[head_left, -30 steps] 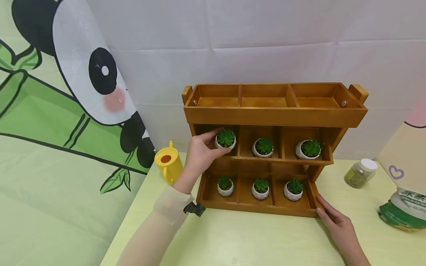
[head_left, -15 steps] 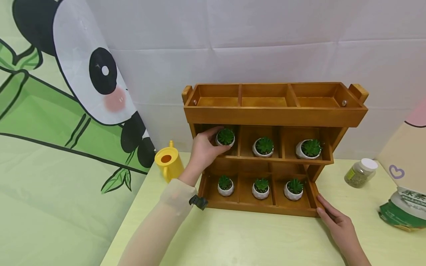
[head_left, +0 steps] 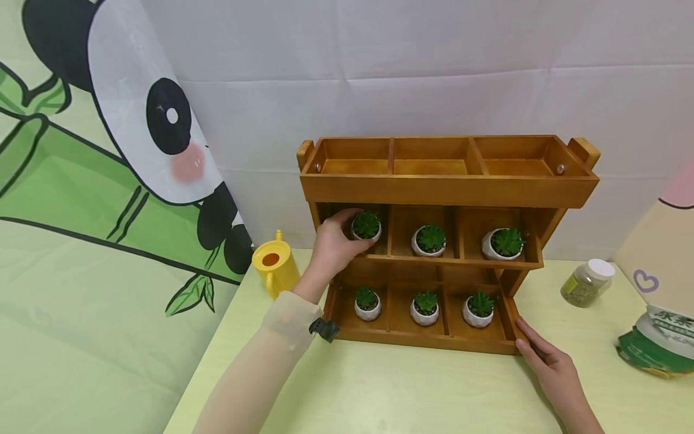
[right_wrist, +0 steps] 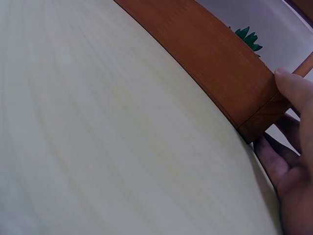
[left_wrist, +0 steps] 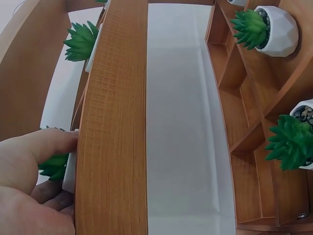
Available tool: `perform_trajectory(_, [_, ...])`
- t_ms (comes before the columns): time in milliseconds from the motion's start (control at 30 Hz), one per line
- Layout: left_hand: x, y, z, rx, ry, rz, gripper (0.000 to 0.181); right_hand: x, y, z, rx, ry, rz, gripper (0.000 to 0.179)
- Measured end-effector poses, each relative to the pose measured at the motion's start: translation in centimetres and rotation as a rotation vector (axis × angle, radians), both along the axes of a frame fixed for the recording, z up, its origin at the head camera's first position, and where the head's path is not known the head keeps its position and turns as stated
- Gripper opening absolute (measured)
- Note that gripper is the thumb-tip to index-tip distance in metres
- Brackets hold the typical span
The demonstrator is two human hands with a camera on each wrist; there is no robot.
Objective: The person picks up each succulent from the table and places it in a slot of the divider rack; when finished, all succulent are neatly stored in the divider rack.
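Note:
My left hand (head_left: 332,246) reaches into the left compartment of the middle tier of a brown wooden plant shelf (head_left: 450,191). Between thumb and fingers it holds a small potted succulent (head_left: 366,226) with a white faceted pot. In the left wrist view the front board (left_wrist: 115,117) hides most of that pot, and the thumb lies along its rim. My right hand (head_left: 555,371) grips the lower right front corner of the shelf. The right wrist view has the thumb (right_wrist: 293,88) on the board's upper edge and the fingers beside the corner, low by the table.
Two more succulents (head_left: 429,239) stand in the middle tier, and several (head_left: 425,306) fill the bottom one. The top tier (head_left: 434,158) holds no pots. A yellow watering can (head_left: 275,268) stands left; a lidded jar (head_left: 588,282) and a green-white bag (head_left: 658,343) lie right on the table (head_left: 412,392).
My left hand has moved slightly right and deeper into the compartment with the potted succulent, which sits a little further back. My right hand has stayed at the shelf corner.

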State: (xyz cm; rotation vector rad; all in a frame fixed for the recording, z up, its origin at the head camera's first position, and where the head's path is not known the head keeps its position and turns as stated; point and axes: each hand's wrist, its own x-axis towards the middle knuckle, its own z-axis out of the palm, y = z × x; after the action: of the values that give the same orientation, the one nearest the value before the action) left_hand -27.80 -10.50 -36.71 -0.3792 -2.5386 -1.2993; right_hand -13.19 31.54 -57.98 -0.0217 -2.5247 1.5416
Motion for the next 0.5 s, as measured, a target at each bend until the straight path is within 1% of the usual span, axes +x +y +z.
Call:
perform_trajectory(167, [0.1,-0.07,0.01,-0.032,-0.007,0.014,0.059,-0.07,-0.01,-0.03,0.001,-0.005,-0.005,0.051])
perform_trajectory(500, [0.07,-0.19,-0.17,-0.037,0.0,0.01,0.062,-0.08,0.04,0.02,0.017,-0.034,-0.008,0.052])
